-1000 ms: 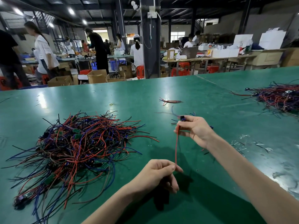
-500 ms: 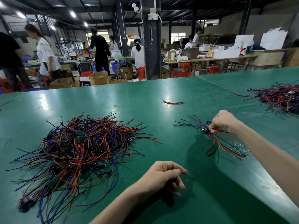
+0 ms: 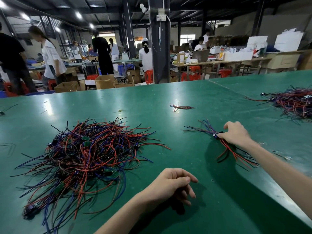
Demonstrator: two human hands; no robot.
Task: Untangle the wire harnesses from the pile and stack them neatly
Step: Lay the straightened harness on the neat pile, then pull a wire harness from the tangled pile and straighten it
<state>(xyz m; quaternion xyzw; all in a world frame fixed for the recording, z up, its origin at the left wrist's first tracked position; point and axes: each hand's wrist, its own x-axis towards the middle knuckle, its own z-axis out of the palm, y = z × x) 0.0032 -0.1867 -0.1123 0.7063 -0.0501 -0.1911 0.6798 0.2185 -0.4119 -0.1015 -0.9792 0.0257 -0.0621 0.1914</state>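
On the green table the big tangled pile of red, blue and black wire harnesses lies as it did a second ago. What has changed is at the hands. The red harness that was stretched between them has gone down onto the sorted stack right of the pile. The right hand has followed it there and now has its fingertips on the connector end, though whether they pinch it or only press I cannot tell. The left hand has let go and hangs near the table's front, fingers loosely curled round nothing. I judge that one more harness is stacked and the next has to come from the pile. By count there are two tangled heaps, this one and a second pile at the far right edge. There is one stack, fanned rather than square, one small loose bundle farther back, and one yellow rubber band. The harnesses inside the heaps are too many to count.
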